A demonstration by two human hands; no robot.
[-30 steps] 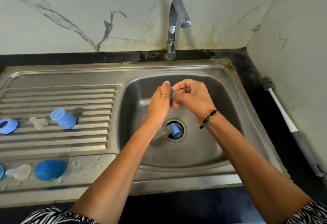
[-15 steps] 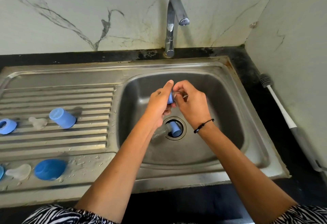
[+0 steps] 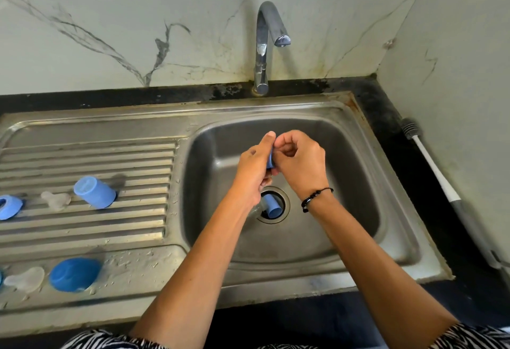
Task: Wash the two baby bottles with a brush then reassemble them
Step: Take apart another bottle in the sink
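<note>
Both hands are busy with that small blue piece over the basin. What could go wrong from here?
1. The small blue piece, pinched between the left hand and right hand, hangs over the drain; if it slips, it may fall there.
2. A bottle already lies across the drain and could block water.
3. The brush lies outside the sink, so reaching it means letting go.

Pale marble-patterned walls [image 3: 110, 17] with dark veins meet in a corner at right. A stainless sink [image 3: 408, 249] with ribbed drainboard [image 3: 91, 161] sits in a black bench [image 3: 386, 117]; a chrome tap [image 3: 263, 45] stands behind.
</note>
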